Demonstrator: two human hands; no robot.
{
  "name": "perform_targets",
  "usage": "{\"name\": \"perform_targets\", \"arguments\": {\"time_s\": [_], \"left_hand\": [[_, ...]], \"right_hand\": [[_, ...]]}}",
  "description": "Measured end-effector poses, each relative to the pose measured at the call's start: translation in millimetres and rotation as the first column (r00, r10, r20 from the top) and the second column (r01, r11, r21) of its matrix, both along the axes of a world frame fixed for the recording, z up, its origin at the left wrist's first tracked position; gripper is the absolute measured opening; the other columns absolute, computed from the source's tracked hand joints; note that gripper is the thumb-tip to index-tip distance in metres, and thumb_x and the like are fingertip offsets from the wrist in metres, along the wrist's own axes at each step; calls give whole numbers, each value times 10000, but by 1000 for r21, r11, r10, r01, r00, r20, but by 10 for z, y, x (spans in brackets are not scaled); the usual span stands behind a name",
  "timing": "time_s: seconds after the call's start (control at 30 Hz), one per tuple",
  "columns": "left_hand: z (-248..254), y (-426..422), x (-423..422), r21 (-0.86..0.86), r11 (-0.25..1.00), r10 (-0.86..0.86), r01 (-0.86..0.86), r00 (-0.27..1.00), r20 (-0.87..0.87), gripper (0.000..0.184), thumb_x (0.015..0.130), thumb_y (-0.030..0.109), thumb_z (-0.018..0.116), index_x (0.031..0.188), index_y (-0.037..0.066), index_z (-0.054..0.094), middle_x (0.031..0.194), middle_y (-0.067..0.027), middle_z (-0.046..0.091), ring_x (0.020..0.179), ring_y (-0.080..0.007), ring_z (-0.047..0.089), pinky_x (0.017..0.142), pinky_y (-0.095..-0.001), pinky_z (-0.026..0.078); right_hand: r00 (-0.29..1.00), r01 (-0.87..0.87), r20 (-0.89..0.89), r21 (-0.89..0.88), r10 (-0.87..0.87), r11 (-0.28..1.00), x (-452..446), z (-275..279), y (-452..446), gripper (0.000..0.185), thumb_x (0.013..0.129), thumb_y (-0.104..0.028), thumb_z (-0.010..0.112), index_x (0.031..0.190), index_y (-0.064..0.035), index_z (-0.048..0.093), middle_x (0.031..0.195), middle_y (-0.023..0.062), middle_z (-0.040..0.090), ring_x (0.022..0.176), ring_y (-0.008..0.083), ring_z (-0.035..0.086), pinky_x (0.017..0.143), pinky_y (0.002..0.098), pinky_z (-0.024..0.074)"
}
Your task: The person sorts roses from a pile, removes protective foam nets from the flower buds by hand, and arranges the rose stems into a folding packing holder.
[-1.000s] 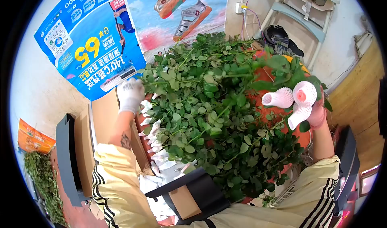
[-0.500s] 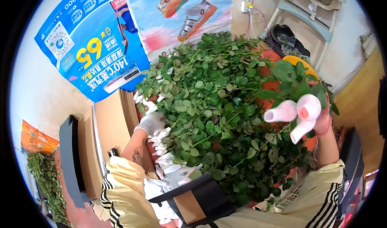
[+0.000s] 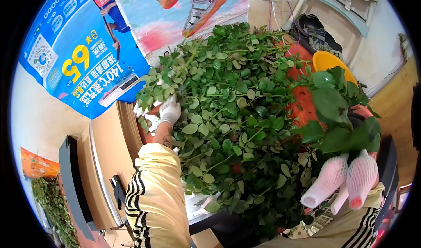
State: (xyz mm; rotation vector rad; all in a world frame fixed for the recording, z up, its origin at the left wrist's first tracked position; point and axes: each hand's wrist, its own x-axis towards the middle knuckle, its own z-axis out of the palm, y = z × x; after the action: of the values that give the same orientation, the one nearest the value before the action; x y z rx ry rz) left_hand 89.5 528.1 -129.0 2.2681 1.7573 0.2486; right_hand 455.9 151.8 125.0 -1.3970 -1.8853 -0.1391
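My left hand (image 3: pixel 170 110), in a whitish glove, reaches to the far left edge of a leafy heap of rose stems (image 3: pixel 237 116). Its fingers look closed among the leaves; what they grip is hidden. White net-sleeved flower heads (image 3: pixel 153 122) lie just left of it. At the right, my right hand (image 3: pixel 363 111), in a pinkish glove and partly covered by leaves, holds a few roses (image 3: pixel 322 184). Their heads hang downward in pale pink mesh sleeves, and their large green leaves (image 3: pixel 331 108) spread above.
Cardboard sheets (image 3: pixel 112 156) stand left of the heap. A yellow basin (image 3: pixel 335 66) sits at the back right on the red surface (image 3: pixel 302 108), near a dark shoe (image 3: pixel 313 33) and a folding chair (image 3: pixel 342 7). Posters (image 3: pixel 83 59) cover the wall behind.
My left hand has moved farther away along the heap's left edge. My right hand with the roses has shifted right, and the sleeved heads have swung lower and nearer. The camera view has shifted.
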Motion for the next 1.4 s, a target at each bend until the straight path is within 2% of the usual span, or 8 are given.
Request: {"name": "perform_targets", "arguments": {"time_s": [0.17,0.33,0.83,0.97,1.07,1.23,1.3,1.4], "left_hand": [[92,-11,-43,-118,991,-89,59,958,-273,577,809,165,472,1377,192,373,1389,-103,413,1280,-272,385,1071,-425,241],[371,-157,62,30,983,-134,180,827,-546,408,779,149,527,1181,206,568,1229,-61,521,1166,-261,471,1025,-425,265],[276,44,-31,-156,985,21,-76,945,-327,557,745,356,503,1261,149,508,1251,-128,557,1198,-280,492,1005,-409,323],[317,236,-184,-495,864,-202,96,966,-164,578,770,488,528,1239,151,538,1226,-158,557,1147,-308,513,963,-350,385],[253,353,-216,-249,633,-760,733,650,-17,422,873,445,489,1098,106,600,1037,-178,596,1078,-284,521,903,-345,416],[1920,-303,108,-183,557,-827,810,562,-26,269,847,303,523,958,66,586,997,-191,581,923,-313,564,793,-389,438],[1882,-180,-47,-190,302,-924,934,238,-298,264,870,281,469,950,47,564,996,-162,562,925,-340,550,807,-417,454],[1935,-273,-199,-526,521,-820,672,223,-527,239,832,257,499,943,58,569,961,-164,569,917,-339,550,805,-418,455]], "right_hand": [[1000,-19,8,-20,19,1000,-20,-73,25,467,644,-160,745,1026,34,562,959,123,585,834,248,559,765,338,447],[1000,-21,15,-27,21,999,-54,-135,66,467,638,-156,749,1027,27,566,968,124,587,843,253,563,769,341,449],[1000,9,24,-38,-8,999,-21,-213,95,469,623,-145,761,1028,4,579,993,127,592,867,267,577,780,351,457],[999,18,28,-32,-17,999,-38,-211,104,470,618,-142,764,1029,-1,583,1000,128,594,874,271,580,783,354,459],[999,23,42,-4,-22,1000,0,-148,72,471,615,-140,766,1029,-6,586,1005,129,595,879,274,583,785,356,460],[995,65,71,44,-68,997,30,-42,-30,473,610,-137,770,1030,-13,590,1013,130,597,887,279,587,789,359,463],[993,83,79,68,-88,994,95,20,-82,474,608,-135,772,1030,-16,592,1017,130,597,890,281,589,791,360,464],[991,92,90,94,-101,991,129,47,-119,475,605,-133,774,1030,-21,594,1022,131,599,895,284,592,793,362,465]]}}
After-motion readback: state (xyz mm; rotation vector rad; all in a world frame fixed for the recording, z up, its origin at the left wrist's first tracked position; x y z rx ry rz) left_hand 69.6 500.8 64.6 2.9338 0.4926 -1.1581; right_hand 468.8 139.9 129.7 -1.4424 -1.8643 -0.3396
